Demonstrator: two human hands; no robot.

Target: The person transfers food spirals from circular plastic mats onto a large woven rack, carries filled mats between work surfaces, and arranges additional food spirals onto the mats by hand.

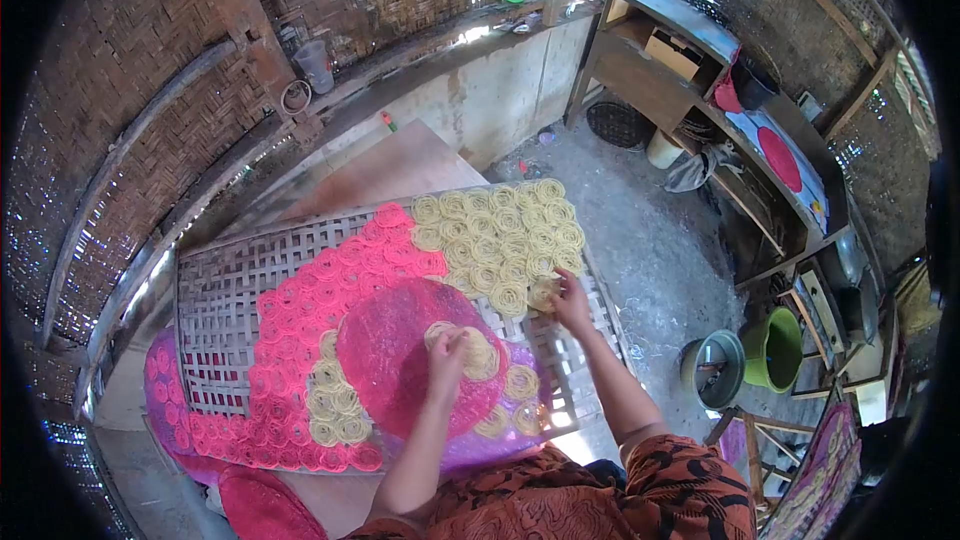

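Observation:
My left hand [447,358] is over a round pink sheet [385,360], its fingers pinched at the edge of pale yellow noodle-like coils [482,355] lying there. Out to the right, my right hand [571,306] has its fingers closed on a single yellow coil [543,295] at the near edge of the yellow rows. A woven bamboo tray [215,310] lies under everything. Bright pink coils [310,305] cover its middle, and yellow coils [505,230] fill its far right part. A small yellow group [335,405] sits among the pink ones.
Beneath the tray's near side is a purple sheet [515,440] with several yellow coils. Another red-pink round sheet [265,505] lies lower left. To the right stand a grey bucket [712,370], a green bucket [772,350] and a wooden shelf unit [640,70]. A bamboo wall rises behind.

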